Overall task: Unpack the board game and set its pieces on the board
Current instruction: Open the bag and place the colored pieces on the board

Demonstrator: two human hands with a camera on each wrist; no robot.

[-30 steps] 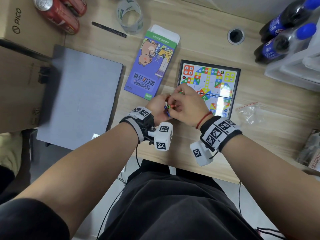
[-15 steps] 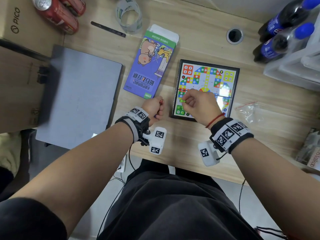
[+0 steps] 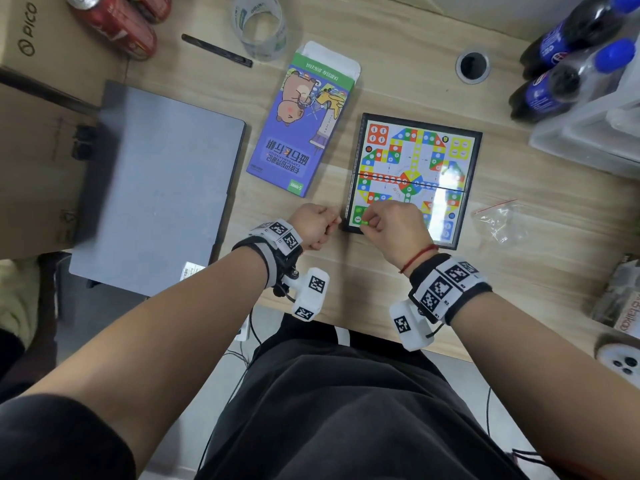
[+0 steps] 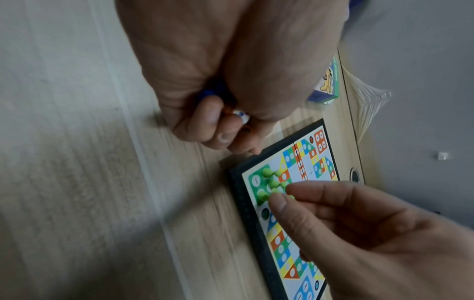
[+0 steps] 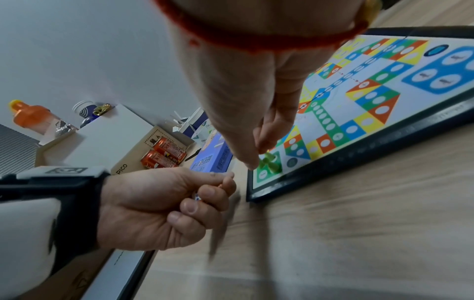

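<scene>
Game board (image 3: 475, 157) lies flat and unfolded on the wooden counter (image 3: 398, 81), black frame, coloured track facing up. Right hand (image 3: 394, 226) is over the board's near-left corner, thumb and forefinger pinching a small green piece (image 4: 278, 195) right at the green home square (image 4: 255, 180). Left wrist view shows a few more green pieces (image 4: 266, 172) standing on that square, packed close together; exact count hard to call since the fingers (image 4: 315, 191) cover part of it. Left hand (image 3: 311, 226) sits on the counter just left of the board's near corner, curled into a fist around a bunch of remaining pieces (image 4: 237, 112); orange, blue and white bits poke out between the fingers, rest is hidden. Knuckles nearly touching the board frame, contact unclear. Game box (image 3: 301, 123), purple with a cartoon print and its far flap open, lies flat on the counter left of the board, apart from it. Clear zip bag (image 3: 498, 220) lies just right of the board's near side. Closed grey laptop (image 3: 156, 188) further left, cardboard box (image 3: 31, 36) and red cans (image 3: 114, 22) far left, tape roll (image 3: 259, 22) and black pen (image 3: 216, 50) behind the game box, two cola bottles (image 3: 568, 64) at far right. Cable grommet (image 3: 472, 65) in the counter beyond the board.
</scene>
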